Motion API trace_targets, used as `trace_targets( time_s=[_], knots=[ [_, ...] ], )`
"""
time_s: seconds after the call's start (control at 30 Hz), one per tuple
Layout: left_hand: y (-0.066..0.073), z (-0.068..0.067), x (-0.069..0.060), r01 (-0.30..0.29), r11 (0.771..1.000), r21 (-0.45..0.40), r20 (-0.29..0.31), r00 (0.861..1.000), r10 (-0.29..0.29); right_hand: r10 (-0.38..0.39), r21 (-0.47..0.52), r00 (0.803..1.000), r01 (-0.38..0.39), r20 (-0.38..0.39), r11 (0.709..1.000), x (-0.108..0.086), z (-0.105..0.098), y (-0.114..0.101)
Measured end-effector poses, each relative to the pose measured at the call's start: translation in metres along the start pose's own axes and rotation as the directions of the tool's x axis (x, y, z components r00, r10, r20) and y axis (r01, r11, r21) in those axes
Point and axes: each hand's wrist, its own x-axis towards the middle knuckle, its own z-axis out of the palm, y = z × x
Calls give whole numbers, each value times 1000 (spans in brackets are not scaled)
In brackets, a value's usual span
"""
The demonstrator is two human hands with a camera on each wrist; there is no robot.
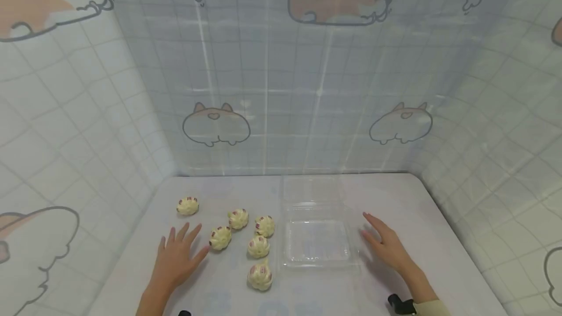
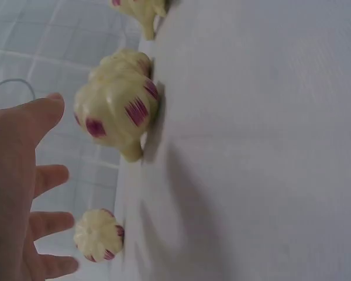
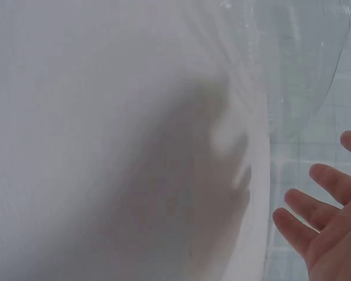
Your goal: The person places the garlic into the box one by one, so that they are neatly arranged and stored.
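Observation:
Several garlic bulbs, cream with purple patches, lie on the left half of the white table. My left hand [image 1: 174,260] is spread with its thumb close to one garlic bulb [image 1: 220,238]; in the left wrist view a garlic bulb [image 2: 118,108] sits just beyond the thumb, with a gap between. Another garlic bulb [image 1: 188,206] lies farther back, past the fingertips. An unlidded clear plastic box [image 1: 318,263] stands right of the bulbs, its lid [image 1: 311,190] folded back. To its right, my right hand [image 1: 388,247] hovers with fingers extended, holding nothing.
The white table [image 1: 377,191] is enclosed by tile-patterned sheets [image 1: 290,77] with cartoon dogs at the back and both sides. Near the box's left side, a garlic bulb [image 1: 265,227], a second garlic bulb [image 1: 258,246] and a third garlic bulb [image 1: 260,277] form a column.

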Motion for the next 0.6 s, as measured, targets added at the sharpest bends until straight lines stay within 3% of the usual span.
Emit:
trace_targets(
  time_s=[0.13, 0.33, 0.4, 0.47, 0.6],
  knots=[
    [11, -2, -2, 1, 998, -62, -26, 1000, -2, 37, 67, 999, -36, -13, 997, 2, 5, -4],
    [28, -1, -6, -42, 977, -210, -166, 986, 7, 138, 231, 990, -134, 0, 964, 6, 14, -10],
    [34, 1, -8, -62, 967, -245, -221, 975, 6, 191, 303, 981, -188, 19, 934, 4, 19, -13],
    [41, 4, -11, -88, 960, -267, -271, 963, 12, 259, 386, 965, -255, 43, 886, 1, 24, -16],
    [59, 12, -16, -93, 949, -300, -299, 954, -1, 338, 519, 939, -320, 63, 793, -5, 33, -20]
  ],
)
